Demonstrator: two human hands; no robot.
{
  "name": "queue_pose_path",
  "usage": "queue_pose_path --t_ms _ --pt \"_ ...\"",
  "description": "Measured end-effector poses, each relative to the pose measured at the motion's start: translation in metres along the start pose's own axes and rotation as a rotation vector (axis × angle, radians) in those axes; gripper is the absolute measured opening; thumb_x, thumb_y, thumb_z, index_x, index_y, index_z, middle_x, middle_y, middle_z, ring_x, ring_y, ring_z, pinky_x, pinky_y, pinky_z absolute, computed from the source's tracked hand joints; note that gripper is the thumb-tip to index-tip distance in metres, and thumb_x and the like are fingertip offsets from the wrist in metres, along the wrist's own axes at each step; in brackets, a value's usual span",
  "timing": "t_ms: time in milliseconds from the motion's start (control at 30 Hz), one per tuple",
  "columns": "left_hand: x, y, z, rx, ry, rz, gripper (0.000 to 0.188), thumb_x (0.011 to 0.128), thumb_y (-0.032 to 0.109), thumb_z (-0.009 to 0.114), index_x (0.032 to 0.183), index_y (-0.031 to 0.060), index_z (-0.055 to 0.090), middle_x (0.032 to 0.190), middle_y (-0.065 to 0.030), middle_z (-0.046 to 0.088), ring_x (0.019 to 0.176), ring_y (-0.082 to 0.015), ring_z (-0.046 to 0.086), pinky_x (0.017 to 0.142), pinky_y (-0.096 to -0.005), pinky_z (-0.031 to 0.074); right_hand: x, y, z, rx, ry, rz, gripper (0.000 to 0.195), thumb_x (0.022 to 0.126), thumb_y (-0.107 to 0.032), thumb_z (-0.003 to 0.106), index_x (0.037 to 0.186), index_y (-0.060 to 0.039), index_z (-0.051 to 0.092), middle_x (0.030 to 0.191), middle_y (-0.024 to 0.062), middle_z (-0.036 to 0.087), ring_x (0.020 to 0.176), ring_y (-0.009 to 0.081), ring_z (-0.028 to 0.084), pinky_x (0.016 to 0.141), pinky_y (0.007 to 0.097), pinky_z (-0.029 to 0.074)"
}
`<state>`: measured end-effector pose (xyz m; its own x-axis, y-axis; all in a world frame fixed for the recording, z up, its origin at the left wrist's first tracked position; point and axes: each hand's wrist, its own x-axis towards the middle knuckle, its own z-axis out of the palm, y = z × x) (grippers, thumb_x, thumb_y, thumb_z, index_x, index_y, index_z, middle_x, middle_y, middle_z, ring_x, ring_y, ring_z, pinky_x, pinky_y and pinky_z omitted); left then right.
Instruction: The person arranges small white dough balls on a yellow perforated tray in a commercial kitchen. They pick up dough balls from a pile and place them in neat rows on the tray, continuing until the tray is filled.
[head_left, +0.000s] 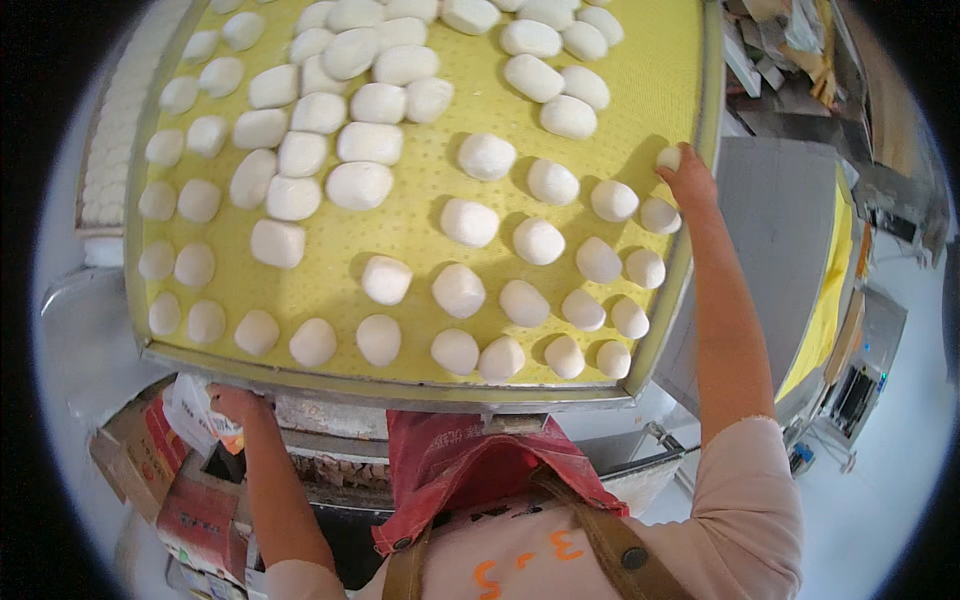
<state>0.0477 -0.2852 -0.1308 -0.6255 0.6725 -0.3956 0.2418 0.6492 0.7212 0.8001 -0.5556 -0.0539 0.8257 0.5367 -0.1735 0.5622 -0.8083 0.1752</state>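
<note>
White dough pieces (364, 185) stand in rough rows and clusters on a wide tray lined with yellow mesh (337, 247). At the tray's right side, my right hand (690, 180) holds a small white dough piece (668, 158) by the fingertips, just above another dough piece (661, 215). Below the tray's near left edge, my left hand (238, 403) grips a white plastic bag (191, 412) that bears writing and has an orange part. What the bag holds is hidden.
A second tray (112, 150) with packed white pieces lies at the far left. Cardboard boxes (139, 450) stand at the lower left, beneath the bag. To the right are a grey flat surface (757, 247), a yellow sheet (817, 300) and a cluttered metal shelf (802, 112).
</note>
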Motion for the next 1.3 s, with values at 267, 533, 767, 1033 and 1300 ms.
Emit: queue_pose_path --t_ms 267,533,767,1033,1300 --pt "-0.025 0.022 0.001 0.225 0.159 0.025 0.062 0.104 0.048 0.036 0.128 -0.0087 0.045 0.128 -0.0335 0.057 0.108 -0.0488 0.062 0.090 -0.0535 0.051 -0.100 -0.241 -0.066 0.701 0.091 -0.711 0.058 0.083 -0.019 0.075 0.135 -0.0070 0.054 0.142 0.0190 0.053 0.132 0.0375 0.049 0.110 0.0456 0.042" --pt "-0.029 0.029 0.008 0.269 0.220 -0.044 0.056 0.104 0.043 0.036 0.126 -0.0078 0.046 0.125 -0.0341 0.058 0.108 -0.0478 0.062 0.088 -0.0535 0.051 -0.164 -0.372 -0.035 0.460 0.214 -0.996 0.047 0.079 -0.016 0.069 0.124 -0.0065 0.059 0.119 0.0167 0.059 0.121 0.0333 0.056 0.100 0.0479 0.045" --pt "0.013 -0.009 -0.001 0.476 0.148 0.075 0.052 0.104 0.037 0.036 0.132 -0.0072 0.041 0.129 -0.0351 0.054 0.108 -0.0465 0.062 0.086 -0.0516 0.053 -0.171 -0.382 -0.038 0.320 -0.213 -0.773 0.061 0.073 -0.020 0.081 0.128 -0.0094 0.058 0.122 0.0145 0.058 0.104 0.0330 0.059 0.089 0.0490 0.049" --pt "-0.032 0.027 0.007 0.213 0.186 -0.037 0.063 0.101 0.043 0.034 0.124 -0.0145 0.047 0.125 -0.0344 0.058 0.105 -0.0479 0.062 0.087 -0.0551 0.051 -0.115 -0.271 -0.075 1.189 -0.391 -0.346 0.048 0.081 -0.027 0.083 0.121 -0.0092 0.063 0.109 0.0079 0.069 0.101 0.0158 0.065 0.088 0.0340 0.054" --pt "-0.045 0.038 0.016 0.154 0.120 -0.025 0.066 0.100 0.047 0.035 0.127 -0.0122 0.048 0.126 -0.0333 0.059 0.106 -0.0483 0.062 0.088 -0.0552 0.050 -0.020 -0.075 -0.006 0.980 0.066 -0.002 0.046 0.082 -0.013 0.078 0.124 -0.0052 0.060 0.112 0.0136 0.066 0.101 0.0247 0.065 0.090 0.0355 0.053"
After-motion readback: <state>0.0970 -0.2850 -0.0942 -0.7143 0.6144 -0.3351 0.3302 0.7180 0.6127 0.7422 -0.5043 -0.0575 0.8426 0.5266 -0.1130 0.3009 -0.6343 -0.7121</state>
